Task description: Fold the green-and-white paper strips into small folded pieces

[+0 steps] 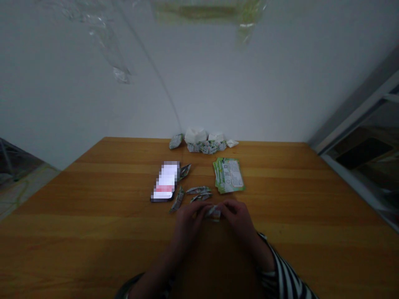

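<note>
Between my two hands is a small piece of printed paper (213, 214), white with green and dark print, partly covered by my fingers. My left hand (190, 218) pinches its left side, and my right hand (236, 214) pinches its right side. Just beyond my fingers lie several folded strips of similar printed paper (198, 190), with another folded strip (177, 200) to their left. A stack of flat green-and-white printed sheets (230, 176) rests beyond my right hand.
A phone (165, 182) with a lit, pixelated screen lies left of the strips, a folded piece (185, 171) beside it. Crumpled printed paper (213, 146) and white tissue (195, 135) sit along the wooden table's (93, 187) back edge, against a wall (218, 83).
</note>
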`<action>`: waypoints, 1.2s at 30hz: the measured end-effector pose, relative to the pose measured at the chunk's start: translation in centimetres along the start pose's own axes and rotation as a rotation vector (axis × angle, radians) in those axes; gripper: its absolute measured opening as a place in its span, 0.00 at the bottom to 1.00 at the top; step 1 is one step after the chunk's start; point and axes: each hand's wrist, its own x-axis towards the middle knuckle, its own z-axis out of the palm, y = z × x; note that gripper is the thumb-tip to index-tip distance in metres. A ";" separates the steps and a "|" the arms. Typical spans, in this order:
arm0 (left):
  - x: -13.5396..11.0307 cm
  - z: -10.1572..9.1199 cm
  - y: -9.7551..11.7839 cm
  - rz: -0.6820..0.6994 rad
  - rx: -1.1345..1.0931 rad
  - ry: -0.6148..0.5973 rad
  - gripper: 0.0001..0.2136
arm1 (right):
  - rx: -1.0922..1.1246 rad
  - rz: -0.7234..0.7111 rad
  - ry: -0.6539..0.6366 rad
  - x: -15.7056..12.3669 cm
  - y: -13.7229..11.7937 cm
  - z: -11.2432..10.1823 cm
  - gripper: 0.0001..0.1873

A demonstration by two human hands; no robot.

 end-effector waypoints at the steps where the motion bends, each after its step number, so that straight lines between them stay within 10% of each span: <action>1: -0.1 0.1 0.0 0.000 -0.003 0.017 0.07 | -0.004 -0.004 0.012 0.0 0.0 0.0 0.12; 36: -0.6 1.4 0.0 -0.101 0.200 -0.074 0.12 | -0.143 -0.026 0.057 -0.3 0.2 1.5 0.15</action>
